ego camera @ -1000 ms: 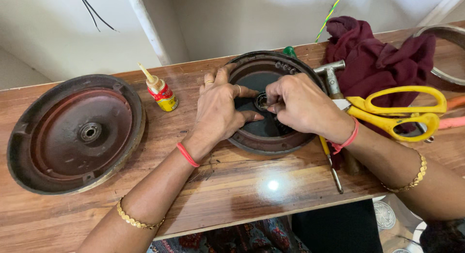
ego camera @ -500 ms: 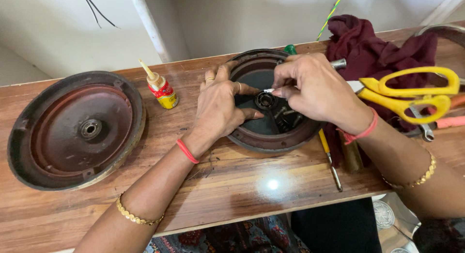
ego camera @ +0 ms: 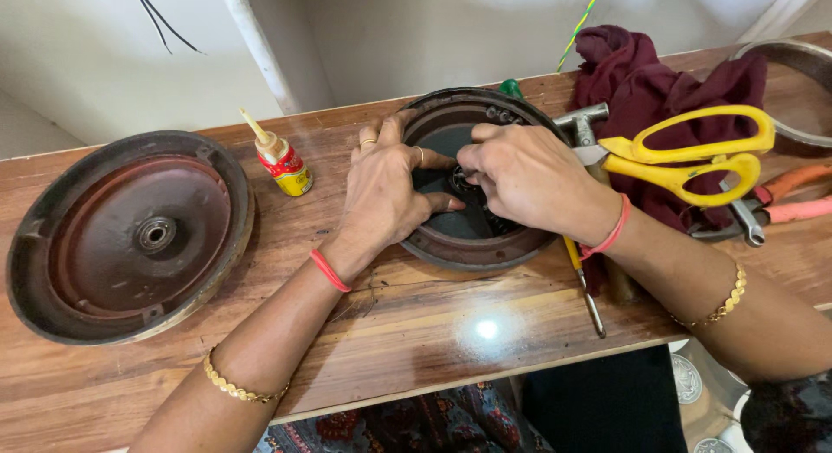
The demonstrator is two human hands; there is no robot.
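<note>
Sitting near the middle of the wooden workbench [ego camera: 390,349], toward its far edge, the round dark metal housing [ego camera: 451,249] is lying open side up, with a small black part at its centre, mostly hidden by fingers. The left hand [ego camera: 386,189] is pressing flat over the housing's left rim, fingers spread and thumb reaching inward, gripping nothing but bracing the housing. The right hand [ego camera: 529,180] is curling over the centre, its fingertips pinching narrowly on the small central part; what exactly they are pinching cannot be told. Both wrists are wearing red bands.

Lying just beside the housing on its right, a thin screwdriver [ego camera: 585,284] is pointing toward the near edge. Farther right, yellow-handled scissors [ego camera: 693,154] are resting on a maroon cloth [ego camera: 650,71], with a metal hammer head [ego camera: 582,119] poking out beside the housing. Standing left of the housing, a small bottle [ego camera: 282,162] with a red and yellow label is tilting slightly. Well apart at the left end, a second, reddish round cover [ego camera: 130,232] is lying open side up.
</note>
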